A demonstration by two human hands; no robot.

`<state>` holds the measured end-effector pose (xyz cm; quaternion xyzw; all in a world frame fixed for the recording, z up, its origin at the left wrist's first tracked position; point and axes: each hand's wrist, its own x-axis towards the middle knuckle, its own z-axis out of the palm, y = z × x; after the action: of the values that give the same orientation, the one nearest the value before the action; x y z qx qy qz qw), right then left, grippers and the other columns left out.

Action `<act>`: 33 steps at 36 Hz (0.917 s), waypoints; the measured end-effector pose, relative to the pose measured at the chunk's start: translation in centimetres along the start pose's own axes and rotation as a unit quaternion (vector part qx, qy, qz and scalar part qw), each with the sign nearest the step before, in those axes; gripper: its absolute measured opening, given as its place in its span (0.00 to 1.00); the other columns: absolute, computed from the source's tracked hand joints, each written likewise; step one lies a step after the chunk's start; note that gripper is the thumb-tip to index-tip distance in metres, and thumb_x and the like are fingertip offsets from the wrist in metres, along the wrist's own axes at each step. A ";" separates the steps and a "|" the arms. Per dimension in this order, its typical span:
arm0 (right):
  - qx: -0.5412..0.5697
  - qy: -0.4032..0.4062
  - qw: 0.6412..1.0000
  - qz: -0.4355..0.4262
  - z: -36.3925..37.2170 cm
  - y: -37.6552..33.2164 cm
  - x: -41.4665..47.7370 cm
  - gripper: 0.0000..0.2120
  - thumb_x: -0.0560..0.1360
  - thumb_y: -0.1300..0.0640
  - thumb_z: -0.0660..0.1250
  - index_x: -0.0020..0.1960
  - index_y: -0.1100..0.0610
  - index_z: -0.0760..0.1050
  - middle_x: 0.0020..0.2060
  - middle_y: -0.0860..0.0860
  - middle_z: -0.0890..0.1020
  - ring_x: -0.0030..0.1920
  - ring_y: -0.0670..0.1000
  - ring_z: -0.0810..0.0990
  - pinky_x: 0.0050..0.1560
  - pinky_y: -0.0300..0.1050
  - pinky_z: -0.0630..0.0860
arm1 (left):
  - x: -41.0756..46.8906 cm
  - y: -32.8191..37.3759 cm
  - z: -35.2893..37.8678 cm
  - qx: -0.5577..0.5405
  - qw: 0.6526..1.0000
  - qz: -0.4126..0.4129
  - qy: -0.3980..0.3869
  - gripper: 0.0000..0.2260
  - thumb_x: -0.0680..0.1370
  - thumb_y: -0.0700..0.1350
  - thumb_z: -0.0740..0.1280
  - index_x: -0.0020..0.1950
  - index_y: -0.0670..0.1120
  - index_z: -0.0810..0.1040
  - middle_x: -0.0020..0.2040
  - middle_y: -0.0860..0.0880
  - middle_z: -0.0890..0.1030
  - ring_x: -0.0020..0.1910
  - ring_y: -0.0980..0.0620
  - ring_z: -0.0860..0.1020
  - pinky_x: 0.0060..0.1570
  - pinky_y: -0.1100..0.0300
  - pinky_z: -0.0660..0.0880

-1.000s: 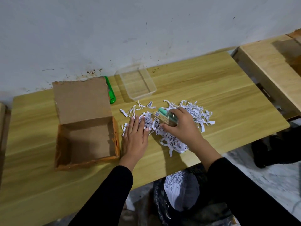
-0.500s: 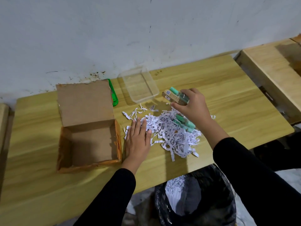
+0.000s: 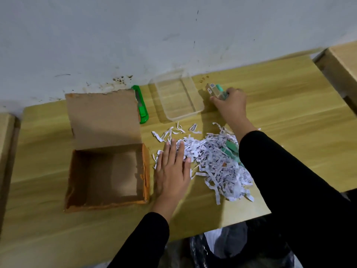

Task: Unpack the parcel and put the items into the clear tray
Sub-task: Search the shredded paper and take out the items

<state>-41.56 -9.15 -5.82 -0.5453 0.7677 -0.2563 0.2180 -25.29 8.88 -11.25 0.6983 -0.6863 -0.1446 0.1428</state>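
Observation:
My right hand [image 3: 230, 104] grips a small pack of teal-capped items [image 3: 216, 90], held just right of the clear tray [image 3: 195, 111], which stands near the wall with nothing in it. A heap of shredded paper [image 3: 212, 161] lies on the table, and a second teal pack [image 3: 230, 149] pokes out of it beside my right sleeve. My left hand [image 3: 172, 171] lies flat, fingers spread, on the left edge of the shreds. The open cardboard box [image 3: 108, 171] sits to the left with nothing visible inside, its lid folded back.
A green utility knife [image 3: 142, 108] lies between the box lid and the tray. The wooden table [image 3: 289, 122] ends close to my body; a dark bin bag [image 3: 222, 248] sits below its front edge. Another wooden surface [image 3: 343, 64] stands at the far right.
My right hand lifted the teal pack out of the shredded paper and carried it up and away toward the clear tray's right side. The left hand stayed on the shreds.

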 end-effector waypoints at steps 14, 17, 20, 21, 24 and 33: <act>-0.042 -0.026 0.998 -0.050 2.3 -2.8 1.7 0.23 0.73 0.49 0.67 0.60 0.66 0.72 0.58 0.63 0.74 0.57 0.61 0.74 0.56 0.48 0.71 | 0.2 0.0 -0.3 0.018 1.000 -0.008 -0.019 0.25 0.80 0.57 0.43 0.73 0.50 0.62 0.75 0.49 0.63 0.74 0.49 0.60 0.71 0.55 0.49; -0.005 -0.004 0.997 -0.071 0.6 -1.8 0.4 0.18 0.73 0.57 0.67 0.59 0.66 0.73 0.56 0.62 0.75 0.52 0.55 0.74 0.45 0.36 0.65 | 0.1 -0.1 -0.2 0.004 1.000 -0.011 -0.017 0.24 0.80 0.55 0.47 0.74 0.50 0.61 0.75 0.50 0.61 0.75 0.51 0.57 0.72 0.56 0.47; 0.040 -0.007 0.995 -0.087 -1.9 -0.3 -1.5 0.15 0.73 0.60 0.65 0.59 0.64 0.75 0.53 0.61 0.78 0.53 0.57 0.77 0.53 0.46 0.73 | 0.1 -0.2 -0.1 0.003 1.000 -0.005 -0.009 0.23 0.79 0.55 0.49 0.73 0.50 0.64 0.75 0.50 0.63 0.75 0.51 0.59 0.72 0.56 0.49; 0.055 -0.013 0.995 -0.088 -2.8 0.3 -2.4 0.13 0.73 0.61 0.65 0.57 0.64 0.76 0.51 0.61 0.80 0.51 0.57 0.78 0.54 0.49 0.75 | 0.1 -0.3 -0.1 0.002 1.000 -0.004 -0.008 0.24 0.79 0.55 0.48 0.73 0.50 0.64 0.75 0.50 0.63 0.75 0.51 0.59 0.72 0.56 0.49; 0.082 -0.051 0.992 -0.084 -5.3 2.2 -5.3 0.09 0.74 0.62 0.66 0.53 0.62 0.78 0.45 0.57 0.82 0.44 0.51 0.78 0.49 0.45 0.76 | 0.0 -0.2 -0.1 0.001 1.000 -0.005 -0.004 0.24 0.79 0.56 0.47 0.73 0.50 0.64 0.75 0.50 0.63 0.75 0.51 0.59 0.72 0.57 0.48; 0.025 -0.124 0.985 -0.120 -7.1 8.2 -12.1 0.10 0.74 0.56 0.68 0.52 0.59 0.79 0.46 0.55 0.79 0.44 0.51 0.76 0.44 0.41 0.74 | -0.1 -0.2 0.0 0.002 1.000 -0.007 0.004 0.27 0.78 0.58 0.43 0.74 0.52 0.62 0.76 0.52 0.60 0.76 0.53 0.54 0.74 0.55 0.50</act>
<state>-48.09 5.67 -4.84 -0.6552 0.6572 -0.2304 0.2928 -25.14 8.98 -11.34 0.7039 -0.6813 -0.1415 0.1427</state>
